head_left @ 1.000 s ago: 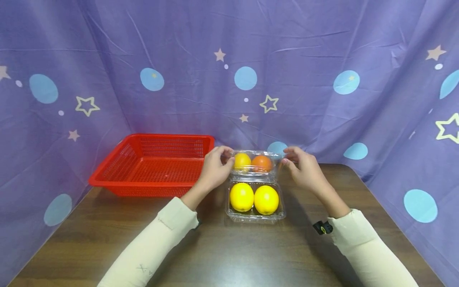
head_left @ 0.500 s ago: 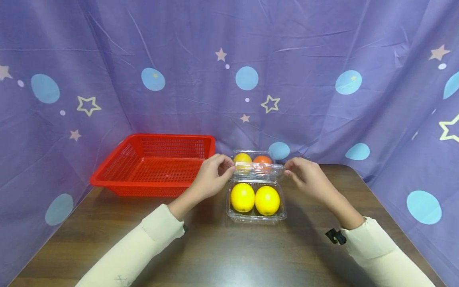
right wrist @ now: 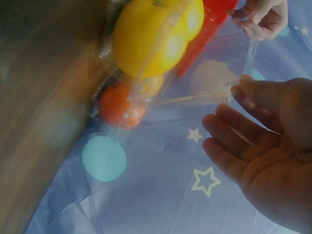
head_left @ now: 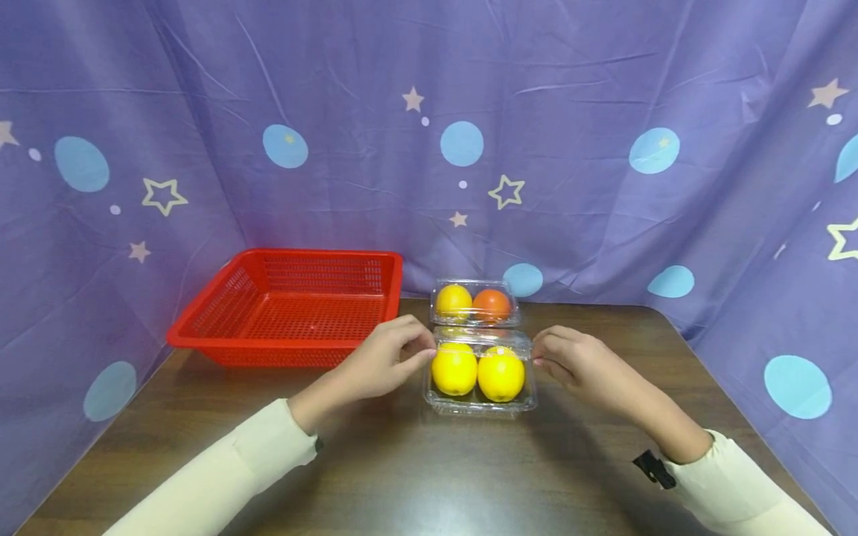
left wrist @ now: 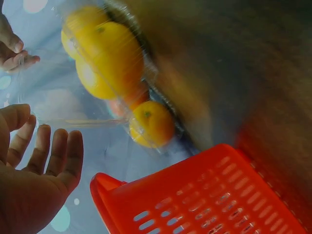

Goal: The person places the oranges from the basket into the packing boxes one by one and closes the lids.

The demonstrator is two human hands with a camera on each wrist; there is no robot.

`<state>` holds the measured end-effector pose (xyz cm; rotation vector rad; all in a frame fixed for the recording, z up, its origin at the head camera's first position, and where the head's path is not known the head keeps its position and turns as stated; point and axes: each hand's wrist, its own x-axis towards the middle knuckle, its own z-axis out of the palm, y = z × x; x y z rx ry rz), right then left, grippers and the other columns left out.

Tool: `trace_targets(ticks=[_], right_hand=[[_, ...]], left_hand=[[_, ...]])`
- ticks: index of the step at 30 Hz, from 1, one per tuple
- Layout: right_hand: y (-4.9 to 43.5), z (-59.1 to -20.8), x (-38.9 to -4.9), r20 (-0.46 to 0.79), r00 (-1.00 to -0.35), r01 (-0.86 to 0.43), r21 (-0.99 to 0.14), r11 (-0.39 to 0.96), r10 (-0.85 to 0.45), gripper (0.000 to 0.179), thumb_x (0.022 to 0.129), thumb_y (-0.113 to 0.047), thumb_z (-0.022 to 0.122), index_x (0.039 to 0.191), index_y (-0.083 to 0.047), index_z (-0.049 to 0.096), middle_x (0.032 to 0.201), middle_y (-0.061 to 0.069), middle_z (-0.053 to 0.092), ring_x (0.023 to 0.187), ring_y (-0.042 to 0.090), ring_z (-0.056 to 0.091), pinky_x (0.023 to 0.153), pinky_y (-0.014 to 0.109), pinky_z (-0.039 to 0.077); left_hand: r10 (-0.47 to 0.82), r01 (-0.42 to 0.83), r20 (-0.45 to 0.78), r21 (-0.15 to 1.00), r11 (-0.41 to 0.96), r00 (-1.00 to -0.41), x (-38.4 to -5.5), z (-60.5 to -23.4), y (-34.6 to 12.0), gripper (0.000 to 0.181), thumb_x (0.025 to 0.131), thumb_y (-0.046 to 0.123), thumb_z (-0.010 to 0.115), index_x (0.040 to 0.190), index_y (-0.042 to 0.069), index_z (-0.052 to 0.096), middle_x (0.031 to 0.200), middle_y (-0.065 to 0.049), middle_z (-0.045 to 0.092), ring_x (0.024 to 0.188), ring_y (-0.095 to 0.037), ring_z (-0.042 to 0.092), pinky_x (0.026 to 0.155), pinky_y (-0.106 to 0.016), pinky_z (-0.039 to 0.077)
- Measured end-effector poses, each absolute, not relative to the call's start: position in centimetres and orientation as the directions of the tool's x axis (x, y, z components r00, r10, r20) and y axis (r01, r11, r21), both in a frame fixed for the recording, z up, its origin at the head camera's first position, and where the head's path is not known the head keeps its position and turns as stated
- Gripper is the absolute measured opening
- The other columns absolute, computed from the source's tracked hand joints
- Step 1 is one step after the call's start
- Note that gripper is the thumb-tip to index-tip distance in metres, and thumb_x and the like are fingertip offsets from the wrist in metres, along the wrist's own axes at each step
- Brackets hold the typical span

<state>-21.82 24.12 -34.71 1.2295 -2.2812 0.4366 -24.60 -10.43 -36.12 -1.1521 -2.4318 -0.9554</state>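
In the head view a clear plastic clamshell box [head_left: 479, 407] stands on the table with two yellow round fruits [head_left: 454, 370] inside. Its hinged lid [right wrist: 195, 99] is tilted over them, partly lowered. My left hand [head_left: 389, 359] pinches the lid's left corner between thumb and fingers. Opposite it, my right hand [head_left: 582, 366] pinches the right corner; in the right wrist view its thumb and index finger meet there, other fingers loosely bent. Right behind sits a second clear box [head_left: 474, 321], lid down, with a yellow fruit [head_left: 453, 301] and an orange-red one [head_left: 491, 305].
A red perforated plastic basket [head_left: 281, 344] stands to the left, near my left forearm. The brown wooden table [head_left: 429, 476] runs up to a purple curtain [head_left: 375, 186] with stars and dots, which closes off the back and both sides.
Both hands have come toward me and down, bringing the front box's lid from upright to leaning over the yellow fruits. The rear box is now uncovered to view. Basket and fruits stay put.
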Motion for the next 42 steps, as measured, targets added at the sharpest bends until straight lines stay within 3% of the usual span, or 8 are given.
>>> trace_targets(ticks=[5,13,19,25,29,34,42], right_hand=[[24.2,-35.8,-20.9,0.570,-0.414,-0.864,-0.002,0.503,-0.709,0.027,0.076,0.004,0.084,0.094,-0.011,0.071,0.102,0.000,0.067,0.091,0.014,0.066,0.077,0.027,0.057],[24.0,-37.8,-19.8,0.561,-0.393,-0.851,0.078,0.520,-0.728,0.023,0.074,-0.003,0.087,0.093,-0.008,0.075,0.102,0.005,0.068,0.091,0.020,0.067,0.083,0.038,0.059],[24.0,-39.3,-19.3,0.559,-0.395,-0.837,0.109,0.537,-0.729,0.023,0.075,-0.005,0.086,0.095,-0.007,0.077,0.100,0.005,0.068,0.088,0.018,0.064,0.077,0.033,0.057],[24.3,-39.9,-19.2,0.553,-0.401,-0.844,0.087,0.529,-0.730,0.021,0.079,-0.006,0.083,0.098,-0.008,0.076,0.100,0.000,0.067,0.088,0.014,0.061,0.076,0.027,0.054],[24.5,-40.0,-19.4,0.544,-0.391,-0.850,0.096,0.518,-0.743,0.010,0.092,-0.016,0.076,0.098,-0.008,0.075,0.097,-0.002,0.066,0.086,0.013,0.060,0.076,0.028,0.053],[24.7,-40.4,-20.1,0.547,-0.322,-0.858,0.177,0.482,-0.773,0.027,0.105,-0.028,0.059,0.098,-0.006,0.074,0.094,0.000,0.067,0.086,0.016,0.062,0.077,0.034,0.055],[24.5,-41.1,-20.6,0.573,-0.249,-0.843,0.269,0.465,-0.781,0.043,0.111,-0.028,0.038,0.096,-0.007,0.071,0.090,0.000,0.066,0.081,0.018,0.061,0.068,0.035,0.052]], left_hand=[[0.641,0.805,0.488,0.362,0.469,-0.593,-24.0,-36.8,-10.7,0.007,0.093,0.016,0.075,0.096,0.015,0.069,0.096,0.007,0.063,0.091,-0.014,0.061,0.082,-0.032,0.054],[0.719,0.846,0.450,0.212,0.490,-0.530,-22.9,-38.5,-11.0,0.008,0.092,0.019,0.076,0.095,0.018,0.069,0.096,0.007,0.061,0.093,-0.012,0.058,0.083,-0.030,0.053],[0.771,0.875,0.431,0.102,0.474,-0.468,-22.7,-39.6,-11.2,0.008,0.093,0.020,0.075,0.098,0.018,0.070,0.100,0.007,0.063,0.097,-0.010,0.057,0.087,-0.026,0.052],[0.796,0.890,0.433,0.029,0.456,-0.422,-22.8,-40.1,-11.3,0.011,0.091,0.022,0.077,0.098,0.018,0.070,0.101,0.007,0.063,0.092,-0.010,0.056,0.080,-0.024,0.050],[0.819,0.894,0.431,-0.059,0.444,-0.378,-22.8,-40.1,-11.4,0.014,0.090,0.024,0.078,0.099,0.019,0.070,0.101,0.007,0.065,0.091,-0.012,0.056,0.079,-0.025,0.049],[0.858,0.878,0.410,-0.223,0.424,-0.310,-23.0,-40.0,-11.4,0.021,0.088,0.027,0.080,0.105,0.018,0.073,0.101,0.007,0.069,0.094,-0.013,0.059,0.077,-0.026,0.048],[0.903,0.804,0.403,-0.482,0.347,-0.148,-23.4,-40.1,-11.2,0.014,0.089,0.017,0.079,0.102,0.015,0.074,0.097,0.005,0.072,0.087,-0.014,0.060,0.071,-0.026,0.047]])
